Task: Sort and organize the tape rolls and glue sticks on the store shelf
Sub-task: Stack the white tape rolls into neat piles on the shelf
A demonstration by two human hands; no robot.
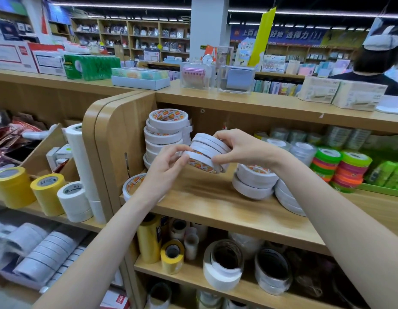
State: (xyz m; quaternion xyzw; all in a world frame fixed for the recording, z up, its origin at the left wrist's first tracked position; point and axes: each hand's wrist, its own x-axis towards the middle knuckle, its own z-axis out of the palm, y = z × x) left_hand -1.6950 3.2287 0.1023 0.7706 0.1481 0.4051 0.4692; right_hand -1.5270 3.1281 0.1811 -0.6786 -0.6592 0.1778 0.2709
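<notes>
Both hands hold a tilted bundle of several thin white tape rolls [207, 150] with orange-printed cores above the wooden shelf [207, 204]. My left hand [165, 166] pinches the bundle's lower left end. My right hand [240, 148] grips its upper right end, fingers curled over the top. Behind it stands a tall stack of the same white rolls [165, 132] against the shelf's left wall. One roll [132, 184] lies near the front left edge, partly hidden by my left wrist. Two short stacks of wider white rolls [253, 179] sit to the right.
Clear tape rolls [302, 150] and neon green and orange rolls [340, 170] fill the shelf's right side. Yellow and white wide rolls [46, 192] stand on the left unit. Assorted rolls [224, 264] lie on the shelf below. A person [378, 63] stands at the far right.
</notes>
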